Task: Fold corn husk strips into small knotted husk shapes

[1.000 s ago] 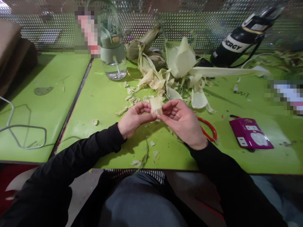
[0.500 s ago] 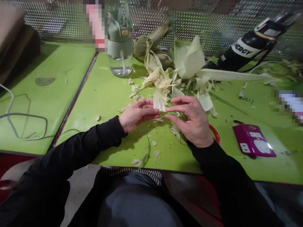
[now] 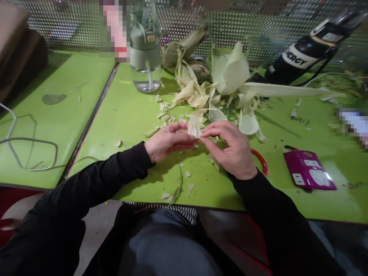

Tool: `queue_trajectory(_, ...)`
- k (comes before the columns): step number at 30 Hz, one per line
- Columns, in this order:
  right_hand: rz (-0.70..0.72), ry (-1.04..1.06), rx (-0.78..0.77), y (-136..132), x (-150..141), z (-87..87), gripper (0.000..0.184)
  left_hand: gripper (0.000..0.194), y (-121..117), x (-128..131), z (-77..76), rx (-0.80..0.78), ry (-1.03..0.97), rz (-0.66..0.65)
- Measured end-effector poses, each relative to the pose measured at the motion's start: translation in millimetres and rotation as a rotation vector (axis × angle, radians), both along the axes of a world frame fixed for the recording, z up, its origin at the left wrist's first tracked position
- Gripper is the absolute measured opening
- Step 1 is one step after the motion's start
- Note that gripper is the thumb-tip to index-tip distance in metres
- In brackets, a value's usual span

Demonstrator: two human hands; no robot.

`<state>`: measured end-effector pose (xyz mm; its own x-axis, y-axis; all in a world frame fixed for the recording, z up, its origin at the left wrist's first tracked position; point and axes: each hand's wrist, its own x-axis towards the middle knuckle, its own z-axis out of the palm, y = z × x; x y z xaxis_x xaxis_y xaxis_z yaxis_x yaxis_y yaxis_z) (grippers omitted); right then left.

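Note:
Between thumb and fingers, my left hand (image 3: 171, 142) holds a small pale corn husk piece (image 3: 194, 127), fanned out at its upper end. My right hand (image 3: 231, 147) pinches the lower right edge of the same piece, thumb and forefinger together. The two hands nearly meet over the green table (image 3: 138, 165). Just beyond them lies a heap of torn corn husks (image 3: 198, 94), with larger pale husk leaves (image 3: 230, 73) on its right. Small husk scraps (image 3: 163, 115) are scattered left of the heap. A red curved handle (image 3: 262, 163) shows partly behind my right wrist.
A clear water bottle with a green lid (image 3: 146, 57) stands behind the left hand. At the back right a black bottle (image 3: 299, 57) leans against the mesh panel (image 3: 86, 27). A purple power socket (image 3: 310, 170) lies right of my right arm; a grey cable (image 3: 28, 140) lies left.
My right hand has dropped slightly and its fingers have drawn closer together on the husk piece. The left hand has barely moved, still holding it.

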<state>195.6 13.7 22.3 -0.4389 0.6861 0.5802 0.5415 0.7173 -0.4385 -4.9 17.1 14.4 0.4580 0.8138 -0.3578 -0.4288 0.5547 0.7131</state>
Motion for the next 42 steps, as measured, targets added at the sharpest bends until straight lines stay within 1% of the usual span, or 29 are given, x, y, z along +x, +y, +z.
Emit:
queue_trajectory(7,-0.021,0.064,-0.101,-4,-7,-2.2,0.009,0.022,-3,3,-0.2,0.041,0.003,-0.004)
queue_trajectory(10,-0.035,0.107,-0.145,-6,-9,-4.8,0.01,0.025,-5,4,0.7,0.092,0.012,-0.009)
queue_trajectory(13,-0.043,0.155,-0.199,-7,-10,-7.5,0.008,0.028,-7,6,0.9,0.15,0.035,0.016)
queue_trajectory(16,-0.033,0.176,-0.227,-8,-11,-7.9,0.007,0.026,-7,6,1.4,0.149,0.058,0.046)
queue_trajectory(17,-0.024,0.16,-0.202,-8,-11,-7.4,0.007,0.025,-7,5,1.6,0.132,0.07,0.053)
queue_trajectory(20,0.007,0.07,-0.065,-6,-10,-4.6,0.007,0.023,-4,4,2.3,0.042,0.109,0.047)
queue_trajectory(23,0.03,-0.013,0.029,-6,-5,-2.2,0.015,0.022,-3,2,2.4,-0.032,0.117,0.018)
queue_trajectory(27,0.066,-0.137,0.224,-6,1,-1.4,0.025,0.02,-3,2,3.6,-0.067,0.096,-0.009)
queue_trajectory(29,0.065,-0.176,0.318,-5,2,-2.1,0.027,0.021,-3,2,4.7,-0.088,0.098,-0.011)
queue_trajectory(32,0.065,-0.187,0.412,-3,2,-3.9,0.026,0.023,-3,2,5.5,-0.105,0.102,-0.006)
queue_trajectory(34,0.07,-0.172,0.414,-2,2,-4.9,0.025,0.023,-2,1,5.5,-0.095,0.09,-0.005)
queue_trajectory(37,0.068,-0.161,0.32,-1,3,-5.5,0.017,0.018,-2,1,5.8,-0.062,0.093,-0.02)
queue_trajectory(39,0.047,-0.197,0.275,-1,4,-5.6,0.012,0.012,-1,0,6.4,-0.057,0.105,-0.017)
queue_trajectory(42,0.01,-0.281,0.286,-1,5,-5.8,0.01,0.009,-1,0,6.4,-0.059,0.116,-0.01)
